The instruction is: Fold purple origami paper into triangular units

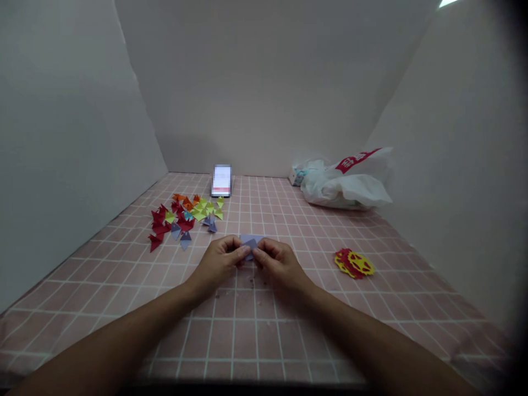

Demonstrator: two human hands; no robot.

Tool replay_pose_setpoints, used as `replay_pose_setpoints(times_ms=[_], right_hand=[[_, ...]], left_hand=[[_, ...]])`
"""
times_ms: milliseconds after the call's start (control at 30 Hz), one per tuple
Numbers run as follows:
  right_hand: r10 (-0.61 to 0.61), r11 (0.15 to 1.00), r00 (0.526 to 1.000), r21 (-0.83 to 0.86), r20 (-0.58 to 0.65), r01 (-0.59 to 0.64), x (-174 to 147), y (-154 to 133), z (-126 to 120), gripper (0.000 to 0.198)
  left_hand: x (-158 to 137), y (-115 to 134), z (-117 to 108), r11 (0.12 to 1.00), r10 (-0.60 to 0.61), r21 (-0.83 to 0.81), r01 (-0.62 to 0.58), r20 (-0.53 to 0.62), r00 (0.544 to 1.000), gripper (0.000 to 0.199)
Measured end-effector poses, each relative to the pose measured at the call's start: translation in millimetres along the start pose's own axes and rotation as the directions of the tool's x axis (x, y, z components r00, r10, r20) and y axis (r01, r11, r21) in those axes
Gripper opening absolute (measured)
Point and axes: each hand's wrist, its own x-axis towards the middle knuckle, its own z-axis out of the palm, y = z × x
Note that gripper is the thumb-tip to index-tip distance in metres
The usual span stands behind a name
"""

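A small sheet of purple origami paper (249, 242), partly folded, is held up just above the table between both hands. My left hand (225, 256) pinches its left side with thumb and fingers. On the right side, my right hand (280, 261) pinches it in the same way, the two thumbs close together. Fingers hide the paper's edges and part of its lower portion. Left of my hands lie several folded paper pieces: red ones (159, 223), orange ones (187, 202), yellow ones (201, 210) and purple ones (210, 223).
A phone (221, 180) with a lit screen stands upright near the back wall. At the back right are a white plastic bag (346, 187) and a small box (296, 175). Red and yellow cut-out discs (359, 263) lie on the pink gridded tabletop (245, 341); walls enclose three sides.
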Motion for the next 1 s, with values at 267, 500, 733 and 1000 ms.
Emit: replay_pose_setpoints(times_ms=[267,500,733,1000], right_hand=[[-0.036,0.997,0.999,-0.065,-0.037,0.033,1.4,1.5,-3.9,0.024],[-0.01,0.999,1.0,-0.031,-0.005,0.009,0.8,-0.1,-1.7,0.023],[-0.009,1.0,0.999,-0.002,-0.054,0.009,-3.6,0.7,1.7,0.032],[0.116,0.982,0.99,0.138,0.082,-0.127,-1.8,1.8,6.2,0.017]], left_hand=[[0.5,4.6,-0.1,0.996,0.02,0.088,-0.021,0.023,1.0,0.024],[-0.2,3.4,-0.3,0.988,0.071,0.134,-0.071,0.003,0.997,0.025],[-0.9,1.0,1.2,0.995,0.056,0.075,-0.06,0.052,0.997,0.022],[-0.6,0.6,-0.3,0.987,0.109,0.118,-0.107,-0.011,0.994,0.025]])
